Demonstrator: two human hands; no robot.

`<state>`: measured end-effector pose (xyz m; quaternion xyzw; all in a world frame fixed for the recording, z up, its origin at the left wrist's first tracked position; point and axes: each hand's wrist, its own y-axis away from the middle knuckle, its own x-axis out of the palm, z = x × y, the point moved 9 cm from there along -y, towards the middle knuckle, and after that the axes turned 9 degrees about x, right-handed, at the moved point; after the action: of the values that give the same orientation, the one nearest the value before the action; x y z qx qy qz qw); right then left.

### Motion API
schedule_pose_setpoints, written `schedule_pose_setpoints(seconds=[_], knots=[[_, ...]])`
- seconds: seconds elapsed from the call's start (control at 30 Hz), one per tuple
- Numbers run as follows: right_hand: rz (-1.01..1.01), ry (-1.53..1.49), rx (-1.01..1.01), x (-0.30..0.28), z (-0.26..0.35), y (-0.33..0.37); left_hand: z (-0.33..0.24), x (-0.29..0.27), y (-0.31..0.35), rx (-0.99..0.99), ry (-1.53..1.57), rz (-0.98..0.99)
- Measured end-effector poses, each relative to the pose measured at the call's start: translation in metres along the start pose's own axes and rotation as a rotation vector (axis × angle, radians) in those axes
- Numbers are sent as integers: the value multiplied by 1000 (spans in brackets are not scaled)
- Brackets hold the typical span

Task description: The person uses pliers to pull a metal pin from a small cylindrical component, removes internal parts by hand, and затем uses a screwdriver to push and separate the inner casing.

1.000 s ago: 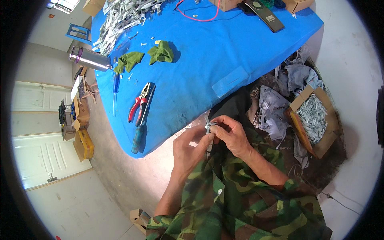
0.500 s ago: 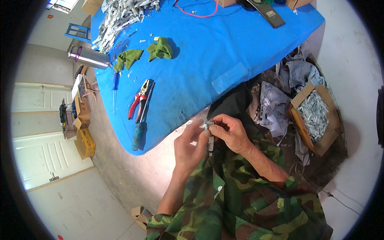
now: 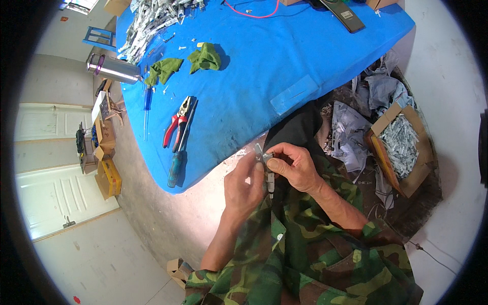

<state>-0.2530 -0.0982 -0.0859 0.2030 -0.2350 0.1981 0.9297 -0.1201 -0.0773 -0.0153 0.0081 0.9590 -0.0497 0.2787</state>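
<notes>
Between my two hands, over my lap and just off the table's front edge, is a small, narrow grey-and-white part [image 3: 270, 182]. My right hand [image 3: 297, 168] pinches its upper end between thumb and forefinger. My left hand [image 3: 244, 184] closes on its left side, with the fingertips pressed together; they partly hide it. A thin, pale piece sticks up above the fingertips, too small to name. On the blue-covered table [image 3: 244, 96], the nearest tools are red-handled pliers [image 3: 176, 124] and a screwdriver with a teal handle [image 3: 175, 170].
Green gloves or cloths [image 3: 205, 57], a blue-handled screwdriver [image 3: 147, 99] and a steel flask [image 3: 113, 68] lie on the table's left side. Behind them rises a heap of grey-white parts [image 3: 152, 25]. A cardboard box [image 3: 401, 145] of similar parts stands right, beside grey plastic bags [image 3: 348, 134].
My fingers have shifted slightly on the small part, and more of its lower end shows beneath them. The table appears slightly shifted in the picture; its tools lie as before.
</notes>
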Motion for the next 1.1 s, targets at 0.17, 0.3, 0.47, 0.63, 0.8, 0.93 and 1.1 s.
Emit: schedule_pose_setpoints(seconds=[0.17,0.3,0.47,0.63,0.8,0.93,1.1], knots=[[31,-37,38,-1,-7,0,13,2,4,-91,120,12],[52,-43,34,0,-7,-2,25,6,7,-150,279,11],[29,-69,96,0,-16,-9,32,4,3,-160,202,49],[39,102,9,8,-4,-6,28,-6,-2,-184,217,-25],[22,263,47,14,-6,0,35,-13,-1,-198,294,-107],[15,324,51,12,-8,-1,41,-13,0,-133,263,-111],[-64,376,33,12,-6,2,40,-11,-1,-149,247,-109]])
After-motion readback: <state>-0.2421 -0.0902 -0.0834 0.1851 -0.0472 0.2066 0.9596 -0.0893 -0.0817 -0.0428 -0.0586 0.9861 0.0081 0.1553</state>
